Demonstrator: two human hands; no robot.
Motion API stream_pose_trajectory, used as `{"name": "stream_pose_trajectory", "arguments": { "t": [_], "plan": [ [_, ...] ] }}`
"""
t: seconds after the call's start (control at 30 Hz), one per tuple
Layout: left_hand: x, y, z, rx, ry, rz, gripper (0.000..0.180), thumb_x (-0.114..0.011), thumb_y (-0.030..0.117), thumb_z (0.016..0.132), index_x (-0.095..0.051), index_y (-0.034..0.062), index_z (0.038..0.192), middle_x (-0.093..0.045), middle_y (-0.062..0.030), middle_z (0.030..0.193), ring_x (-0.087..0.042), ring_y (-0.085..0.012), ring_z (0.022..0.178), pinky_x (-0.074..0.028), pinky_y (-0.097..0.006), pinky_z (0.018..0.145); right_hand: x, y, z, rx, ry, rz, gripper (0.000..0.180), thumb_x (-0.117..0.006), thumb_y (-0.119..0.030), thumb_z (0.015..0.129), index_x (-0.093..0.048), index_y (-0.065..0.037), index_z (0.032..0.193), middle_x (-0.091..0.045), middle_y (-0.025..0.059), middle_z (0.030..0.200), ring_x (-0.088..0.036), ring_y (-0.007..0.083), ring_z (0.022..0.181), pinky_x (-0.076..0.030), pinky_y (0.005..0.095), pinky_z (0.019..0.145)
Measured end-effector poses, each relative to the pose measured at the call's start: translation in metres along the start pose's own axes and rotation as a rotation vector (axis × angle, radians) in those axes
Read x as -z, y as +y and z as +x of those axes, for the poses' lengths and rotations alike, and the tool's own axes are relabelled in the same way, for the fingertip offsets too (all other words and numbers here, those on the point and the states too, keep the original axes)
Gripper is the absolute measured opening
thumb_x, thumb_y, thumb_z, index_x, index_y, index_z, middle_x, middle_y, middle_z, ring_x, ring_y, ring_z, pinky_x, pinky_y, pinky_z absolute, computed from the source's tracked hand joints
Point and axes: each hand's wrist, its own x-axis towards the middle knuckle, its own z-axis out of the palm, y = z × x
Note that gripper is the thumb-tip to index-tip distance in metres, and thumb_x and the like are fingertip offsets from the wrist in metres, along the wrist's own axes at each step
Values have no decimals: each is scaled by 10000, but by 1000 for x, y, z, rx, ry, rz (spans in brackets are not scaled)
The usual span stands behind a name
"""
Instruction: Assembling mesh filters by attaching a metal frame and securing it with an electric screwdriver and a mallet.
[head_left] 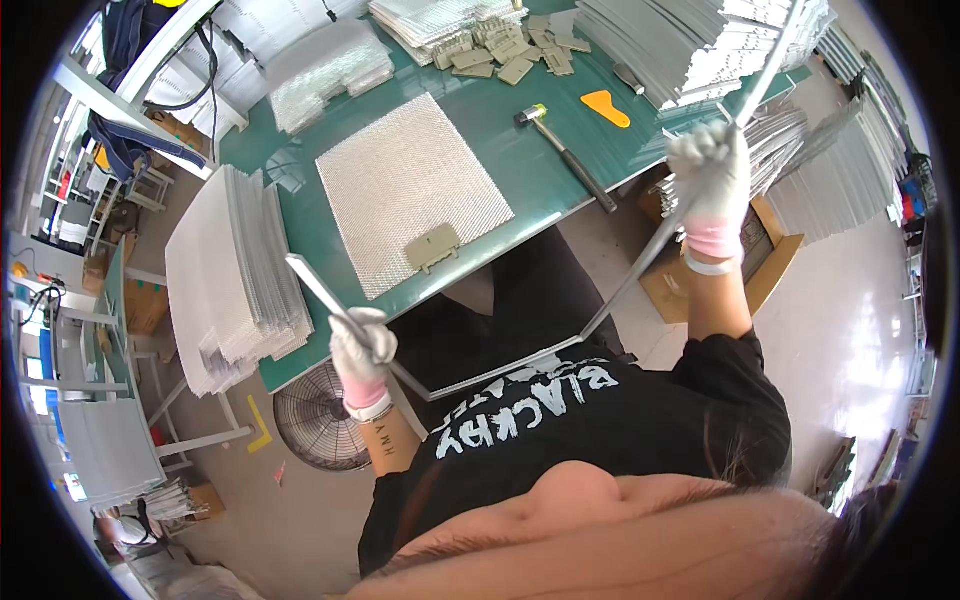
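Observation:
A long, thin, light-grey metal frame strip point(638, 268) is bent into a wide U in front of my body. Its bottom length lies across the front of my black shirt. Around its shorter left arm, below the free end, my gloved left hand point(362, 345) is closed. My right hand point(712, 180), also gloved, grips the longer right arm, which runs on past the fist to the upper right. On the green table ahead lies a silvery mesh panel point(405, 180). A grey-green plastic piece point(432, 248) sits on its near edge.
A hammer point(570, 160) and a yellow scraper point(606, 109) lie on the table, with plastic pieces point(508, 45) piled behind. Mesh panels point(235, 265) stack at the left, others point(650, 45) back right. A cardboard box point(665, 295) and a floor fan point(320, 420) stand below.

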Motion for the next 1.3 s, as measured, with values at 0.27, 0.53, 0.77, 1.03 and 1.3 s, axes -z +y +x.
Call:
{"name": "stream_pose_trajectory", "arguments": {
  "t": [0.27, 0.53, 0.77, 1.03, 1.3],
  "plan": [
    [-22, -21, -24, 155, 204, 11, 639, -256, 497, 1069, -591, -41, 982, -367, 2, 485, -284, -83, 376, -278, -232, 366, -33, 168, 22, -505, -27, 24, 210, -559, -278, 1007, -558, -71, 970, -587, 50, 863, -579, 186, 780, -519, 398, 861],
    [-53, -63, -31, -483, 525, 674, 471, -437, -20, 967, -362, 11, 1431, -460, -138, 1382, -480, -237, 1258, -384, -378, 1084, 11, 226, 15, -579, 56, 119, 164, -546, -205, 1008, -549, -49, 1057, -587, 55, 914, -586, 192, 807, -516, 357, 808],
    [-90, -144, 12, 545, 130, -681, 416, -427, 294, 1055, -457, 15, 1363, -512, -167, 1382, -492, -302, 1281, -377, -468, 1091, -1, 208, -48, -619, -425, -772, 401, -524, -136, 966, -476, 39, 1324, -648, 87, 1006, -636, 148, 903, -513, 301, 845],
    [-110, -137, 46, 320, 116, -573, 349, -495, 272, 1041, -517, -14, 1239, -568, -148, 1248, -581, -271, 1127, -494, -413, 976, 6, 171, -107, -513, -316, -808, 560, -450, -99, 994, -293, -50, 1529, -617, 80, 901, -543, 94, 630, -486, 249, 608],
    [-118, -116, 110, 271, 132, -518, 195, -520, 104, 991, -599, -55, 1072, -653, -132, 1006, -656, -248, 924, -538, -350, 842, 2, 194, -89, -746, -228, -217, 566, -415, -120, 1032, -215, -94, 1560, -540, 21, 818, -347, 37, 506, -301, 173, 454]
  ]
}}
